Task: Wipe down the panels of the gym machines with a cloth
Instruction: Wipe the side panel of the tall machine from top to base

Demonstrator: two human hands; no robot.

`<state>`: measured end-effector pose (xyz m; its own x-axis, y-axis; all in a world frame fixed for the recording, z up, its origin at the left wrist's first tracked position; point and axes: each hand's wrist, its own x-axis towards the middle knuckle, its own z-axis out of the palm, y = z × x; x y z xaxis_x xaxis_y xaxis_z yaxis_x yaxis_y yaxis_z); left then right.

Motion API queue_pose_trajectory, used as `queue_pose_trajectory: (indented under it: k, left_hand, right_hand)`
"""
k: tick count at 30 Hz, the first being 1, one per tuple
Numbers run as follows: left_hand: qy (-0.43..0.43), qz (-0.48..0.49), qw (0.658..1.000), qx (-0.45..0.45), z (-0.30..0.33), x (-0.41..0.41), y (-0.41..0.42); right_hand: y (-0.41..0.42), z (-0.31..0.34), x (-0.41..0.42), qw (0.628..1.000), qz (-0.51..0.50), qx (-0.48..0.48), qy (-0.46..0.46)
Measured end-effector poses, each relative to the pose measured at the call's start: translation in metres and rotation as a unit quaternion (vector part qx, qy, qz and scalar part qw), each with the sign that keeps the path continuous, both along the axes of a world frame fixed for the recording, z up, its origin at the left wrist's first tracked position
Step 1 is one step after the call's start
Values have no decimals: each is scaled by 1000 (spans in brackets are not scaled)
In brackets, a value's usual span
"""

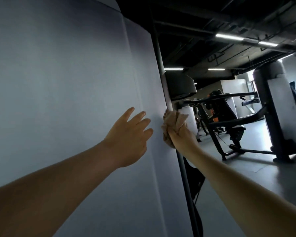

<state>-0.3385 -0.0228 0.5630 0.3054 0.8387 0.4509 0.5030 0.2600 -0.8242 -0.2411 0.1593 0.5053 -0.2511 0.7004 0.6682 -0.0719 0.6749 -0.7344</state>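
Observation:
A tall pale grey machine panel fills the left half of the head view. My right hand grips a crumpled beige cloth and presses it against the panel's right edge, at about mid height. My left hand lies just left of the cloth, fingers straight and spread, held flat at the panel face. Whether its palm touches the panel I cannot tell. Both forearms reach in from the bottom of the view.
A dark post runs along the panel's right edge. Behind it stands a black exercise machine with orange parts, and a grey-shrouded weight tower further right. Grey floor lies open between them.

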Motion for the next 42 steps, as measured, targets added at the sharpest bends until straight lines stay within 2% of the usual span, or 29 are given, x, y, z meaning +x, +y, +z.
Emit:
queue_pose_trajectory:
  k: [3, 4, 6, 9, 10, 12, 13, 14, 17, 22, 25, 29, 33, 36, 38, 39, 42]
  left_hand:
    - [-97, -99, 990, 29, -18, 5, -12]
    - [-152, -136, 978, 40, -25, 9, -20]
    - [-305, -177, 933, 68, -38, 20, -42]
    - [-504, -212, 826, 136, -50, 22, -79]
    - [-569, -226, 775, 153, -49, 22, -92]
    - [-704, -245, 646, 163, -41, 21, -122]
    - [-747, -248, 596, 161, -37, 19, -137]
    - [-763, -245, 575, 164, -33, 15, -151]
    - [-761, -228, 565, 223, -24, -2, -200]
    - [-744, -224, 523, 351, -4, -43, -278]
    - [-703, -214, 530, 424, 10, -66, -322]
    - [-622, -159, 567, 516, 28, -102, -365]
    - [-580, -121, 557, 582, 51, -128, -387]
    - [-542, -121, 527, 643, 70, -138, -391]
    - [-531, -151, 514, 657, 81, -141, -387]
    - [-529, -174, 518, 649, 84, -141, -381]
    - [-538, -218, 561, 590, 83, -143, -355]
  right_hand:
    - [-31, -14, 24, 991, 84, -96, 37]
    - [-43, -16, 29, 986, 112, -107, 62]
    - [-77, -15, 36, 982, 139, -77, 97]
    - [-136, -4, 33, 950, 276, -39, 142]
    - [-152, -1, 27, 937, 315, -59, 141]
    - [-188, 7, 14, 907, 378, -125, 137]
    - [-207, 12, 8, 884, 420, -153, 138]
    - [-219, 16, -1, 870, 447, -163, 131]
    - [-260, 31, -25, 877, 451, -152, 71]
    - [-302, 62, -65, 922, 375, -91, -20]
    - [-321, 74, -79, 925, 371, -48, -72]
    - [-348, 77, -103, 932, 351, 13, -87]
    - [-369, 88, -126, 950, 263, 148, -82]
    - [-384, 99, -137, 933, 179, 296, -98]
    - [-392, 106, -145, 901, 104, 405, -117]
    - [-393, 109, -149, 882, 65, 448, -129]
    - [-392, 118, -163, 826, -43, 535, -174]
